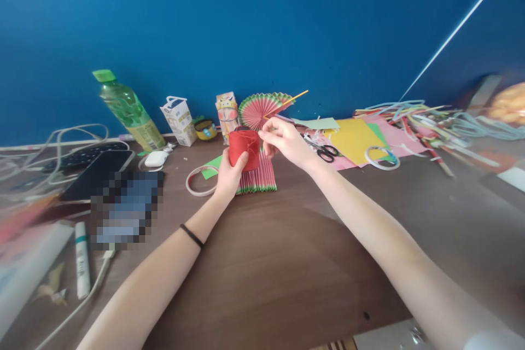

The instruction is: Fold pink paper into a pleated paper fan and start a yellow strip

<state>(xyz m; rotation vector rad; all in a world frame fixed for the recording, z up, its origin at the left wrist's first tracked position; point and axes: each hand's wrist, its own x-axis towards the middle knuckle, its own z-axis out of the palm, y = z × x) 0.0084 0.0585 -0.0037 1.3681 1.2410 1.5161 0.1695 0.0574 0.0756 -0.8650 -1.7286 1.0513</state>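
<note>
Red thread spool (pixel 245 154) sits in the left hand (pixel 229 176), held up over the bench (pixel 279 262) near the middle of the view. The left fingers grip it firmly, with the thumb pressed across its near face, where fine loose strands cross the winding. Just beside its right edge is the right hand (pixel 287 142), its fingers bent and closed together at the tips; whether they pinch a strand of thread is too fine to tell. A black hair tie (pixel 191 235) circles the left wrist.

Beyond the spool, a pleated paper fan (pixel 259 106) in pink and green spreads near the blue wall (pixel 262 22), with a thin yellow stick (pixel 302 93) slanting up at its right. A pleated paper strip (pixel 266 175) of the same colours shows below the spool. Left of that lies a tape roll (pixel 188 184) beside green paper (pixel 211 168). To the right of the right hand, black-handled scissors (pixel 325 154) rest near a yellow sheet (pixel 348 139).
</note>
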